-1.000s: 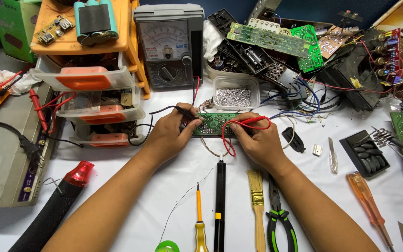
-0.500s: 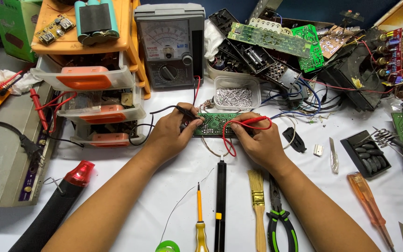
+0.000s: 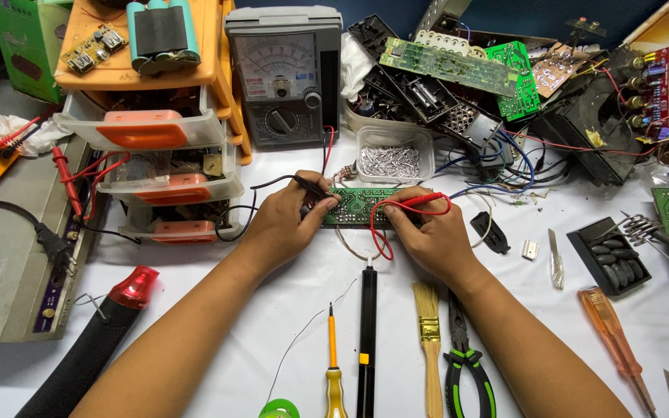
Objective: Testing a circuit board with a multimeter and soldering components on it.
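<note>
Green circuit board [image 3: 359, 206] lies flat on the white counter [image 3: 288, 310], long axis left–right, just below the tub of metal bits [image 3: 395, 159]. Left hand [image 3: 288, 220] comes in from lower left, fingers pinched on the black probe [image 3: 310, 186], tip at the board's left end. Right hand [image 3: 427, 236] from lower right — fingers closed on the red probe [image 3: 420, 201], which points left over the board.
</note>
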